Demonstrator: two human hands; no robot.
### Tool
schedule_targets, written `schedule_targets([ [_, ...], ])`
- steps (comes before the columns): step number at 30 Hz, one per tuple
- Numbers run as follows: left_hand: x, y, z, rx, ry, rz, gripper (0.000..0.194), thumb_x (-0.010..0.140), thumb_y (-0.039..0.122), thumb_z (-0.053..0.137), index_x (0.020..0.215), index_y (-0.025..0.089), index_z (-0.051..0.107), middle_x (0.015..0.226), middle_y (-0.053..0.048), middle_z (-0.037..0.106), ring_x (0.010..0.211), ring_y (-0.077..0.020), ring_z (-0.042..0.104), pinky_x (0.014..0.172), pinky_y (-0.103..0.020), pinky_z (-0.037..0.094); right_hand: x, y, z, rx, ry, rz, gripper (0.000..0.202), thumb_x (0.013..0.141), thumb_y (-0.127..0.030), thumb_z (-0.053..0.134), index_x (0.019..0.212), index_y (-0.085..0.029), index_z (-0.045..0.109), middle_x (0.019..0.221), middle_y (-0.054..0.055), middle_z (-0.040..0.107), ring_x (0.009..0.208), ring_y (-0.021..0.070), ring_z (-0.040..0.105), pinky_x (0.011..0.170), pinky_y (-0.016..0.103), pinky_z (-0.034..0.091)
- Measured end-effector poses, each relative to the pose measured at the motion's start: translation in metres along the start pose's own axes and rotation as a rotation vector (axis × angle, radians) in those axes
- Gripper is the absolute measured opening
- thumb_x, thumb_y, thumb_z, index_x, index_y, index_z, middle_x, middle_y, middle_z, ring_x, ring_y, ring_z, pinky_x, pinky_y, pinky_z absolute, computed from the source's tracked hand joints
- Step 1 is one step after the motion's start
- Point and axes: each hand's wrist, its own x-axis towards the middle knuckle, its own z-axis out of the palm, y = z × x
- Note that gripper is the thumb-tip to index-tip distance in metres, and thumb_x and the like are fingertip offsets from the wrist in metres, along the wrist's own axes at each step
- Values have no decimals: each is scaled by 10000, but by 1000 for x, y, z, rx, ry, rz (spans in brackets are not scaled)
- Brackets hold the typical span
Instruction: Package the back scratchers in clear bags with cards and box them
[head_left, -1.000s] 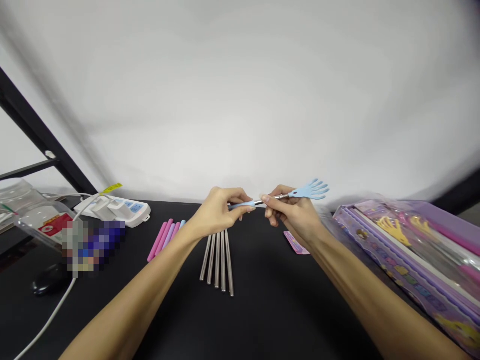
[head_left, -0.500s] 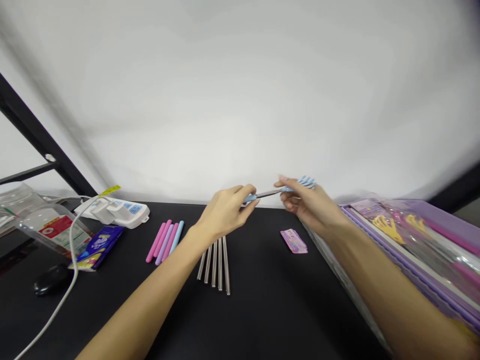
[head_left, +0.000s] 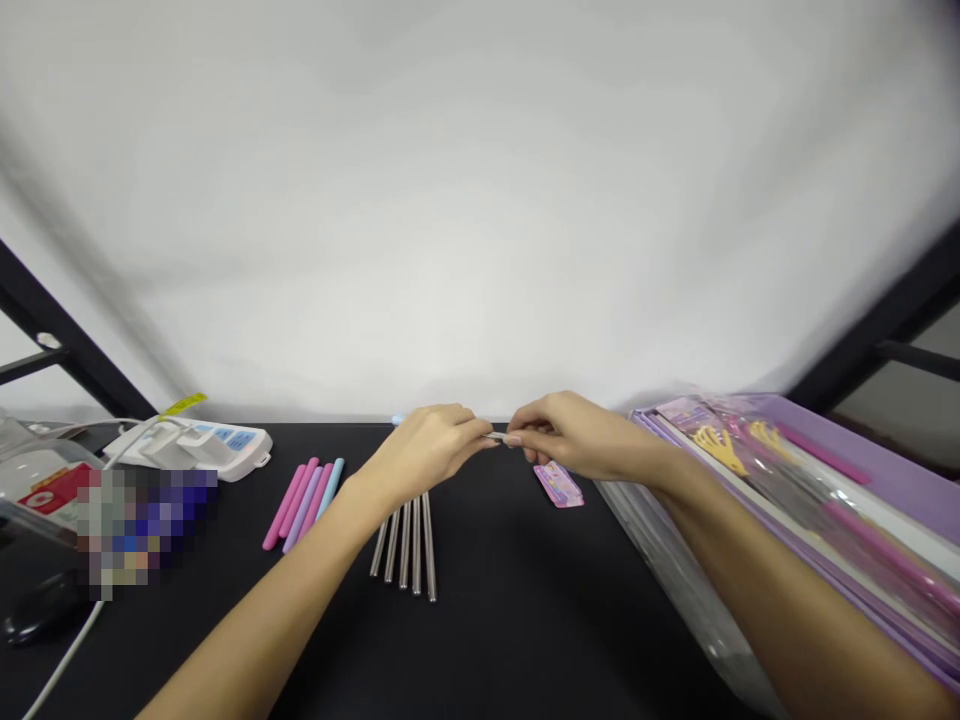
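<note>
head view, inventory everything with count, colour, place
Thin rod: one, silvery, centre
Tip: one, blue, partly hidden, centre
Tubes: five (three pink, purple, blue), centre left
Metal rods: five, silver, centre
Card: one visible, pink, centre right
Box: one, purple, right
Forked heads: two, yellow, in box
Power strip: one, white, left
Tag: one, yellow, left
Jar: one, clear, left
Pixelated item: one, bluish, left
Mouse: one, black, left
Cable: one, white, left
Table: one, black, below
Wall: one, white, behind
Bars: four, black, both sides
Left hand, right hand: two, centre

Both hands [head_left: 431, 443] [head_left: 574, 432] pinch close together, arms [head_left: 300, 590] outstretched.
</note>
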Motion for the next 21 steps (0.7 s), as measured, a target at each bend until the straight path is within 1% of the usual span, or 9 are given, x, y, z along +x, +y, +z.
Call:
schedule_targets([
  [3,-12,-18,-11,-80,27,-65,245,986,323,468,986,171,660,879,-61,677,797,-172,637,723,-280,476,-13,12,-11,-105,10,-45,289,916,-355,479,732,-206,645,660,-2,637,592,152,534,540,264,362],
  [5,-17,-24,-14,-68,7,-110,227,982,323,472,976,176,644,895,-55,684,802,-174,643,727,-282,478,-21,20,-17,-182,48,-59,317,919,-348,473,681,-207,627,626,-10,617,581,154,511,543,272,329],
  [8,-13,-12,-8,92,-18,-120,218,983,281,438,1070,180,610,925,-59,686,800,-193,649,717,-307,473,-24,25,-16,-196,125,-64,283,913,-346,486,754,-214,679,706,4,682,634,176,561,592,282,370],
  [11,-5,0,1,241,11,-112,280,970,256,410,1193,181,562,914,-62,692,795,-215,661,667,-316,459,-24,27,-12,-177,157,-85,276,909,-365,499,847,-224,728,787,22,734,695,200,616,659,300,423],
  [14,-9,-13,-2,329,9,-218,271,919,293,458,1120,186,606,817,-49,707,691,-226,665,583,-313,426,-33,35,-18,-159,199,-63,289,895,-404,528,903,-227,756,886,40,762,780,234,653,707,320,456],
  [16,-14,-26,-7,384,50,-337,229,865,298,518,1017,181,642,854,-64,721,688,-235,668,580,-316,418,-40,42,-23,-157,216,-17,305,897,-424,530,921,-227,762,928,40,767,809,244,662,711,324,464],
  [17,-15,-29,-8,416,62,-350,208,856,294,516,970,185,653,840,-64,716,694,-241,667,578,-319,411,-42,44,-24,-168,218,-3,313,903,-429,521,915,-228,761,920,37,767,799,241,662,705,323,462],
  [19,-10,-24,-5,431,82,-282,244,877,309,490,1029,199,646,802,-51,697,707,-236,659,599,-325,411,-41,45,-21,-185,225,-9,318,912,-426,504,906,-233,757,902,31,764,788,231,657,705,319,453],
  [21,-2,-9,2,407,121,-179,256,901,284,453,1065,200,630,775,-44,675,712,-217,645,636,-326,417,-35,43,-15,-187,239,-34,317,915,-423,496,912,-235,751,893,32,757,786,222,648,711,314,444],
])
